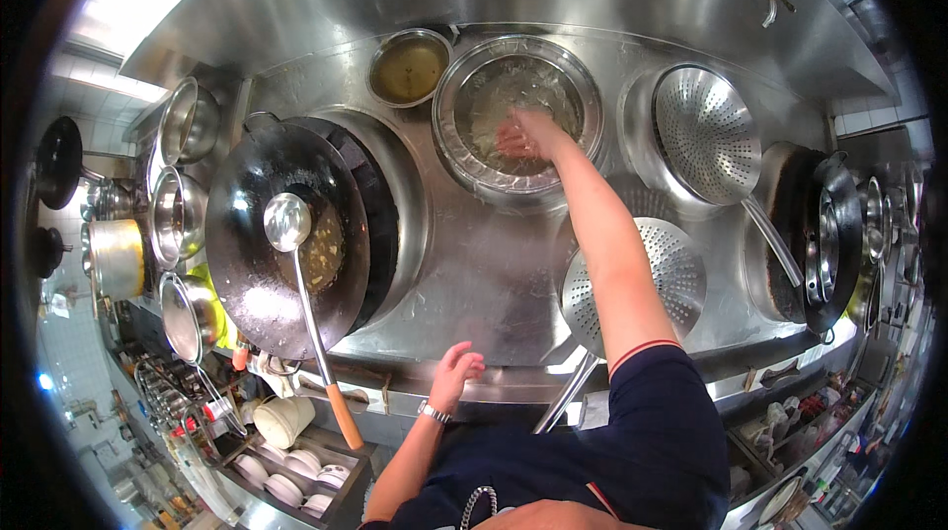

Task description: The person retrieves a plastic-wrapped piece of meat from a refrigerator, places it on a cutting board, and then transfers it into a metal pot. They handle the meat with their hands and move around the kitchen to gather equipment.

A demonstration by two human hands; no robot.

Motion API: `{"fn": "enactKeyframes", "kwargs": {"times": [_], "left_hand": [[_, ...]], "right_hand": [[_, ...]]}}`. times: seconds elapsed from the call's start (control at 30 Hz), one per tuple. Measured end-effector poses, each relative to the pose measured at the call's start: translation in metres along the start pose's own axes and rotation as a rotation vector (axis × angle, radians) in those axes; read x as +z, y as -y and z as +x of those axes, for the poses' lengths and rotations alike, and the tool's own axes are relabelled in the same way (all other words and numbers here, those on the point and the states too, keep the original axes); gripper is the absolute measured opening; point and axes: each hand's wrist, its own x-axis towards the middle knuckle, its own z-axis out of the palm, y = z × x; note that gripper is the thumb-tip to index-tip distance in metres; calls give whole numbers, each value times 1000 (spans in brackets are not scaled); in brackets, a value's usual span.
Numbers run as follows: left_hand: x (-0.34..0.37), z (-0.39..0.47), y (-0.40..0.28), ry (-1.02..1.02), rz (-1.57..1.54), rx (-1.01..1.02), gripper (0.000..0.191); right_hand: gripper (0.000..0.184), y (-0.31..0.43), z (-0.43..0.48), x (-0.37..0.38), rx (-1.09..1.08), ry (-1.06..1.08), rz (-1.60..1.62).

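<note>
My right hand [527,136] is reaching into a round metal basin [444,122] of water. Its fingers are blurred under the surface, among what look like pale, translucent strands [511,89]. Whether those fingers hold anything cannot be told. Close to my body, near the front edge of the steel range, my left hand [453,380] hangs in the air with loosely bent fingers and nothing in it. Behind and left of the basin stands a bowl of brownish liquid [409,71]. Under my right forearm lies a perforated metal strainer [678,285], partly hidden by the arm.
To the left, a ladle [287,222] with a wooden handle rests across a black wok [237,248] holding some liquid with bits in it. A second strainer [707,133] leans over a round well at right. Another wok [844,234] stands far right. A tap [772,0] projects from the back wall.
</note>
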Motion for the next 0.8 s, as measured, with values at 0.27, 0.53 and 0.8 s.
{"fn": "enactKeyframes", "kwargs": {"times": [0.27,0.53,0.8], "left_hand": [[44,109,-42,52,-271,67,32],[43,108,-21,282,-819,-12,42],[36,74,-24,265,-654,-62,20]], "right_hand": [[37,-141,-121,132,-195,70,143],[48,-190,-175,170,-45,-27,-1152],[38,-247,-181,140,394,193,319]]}}
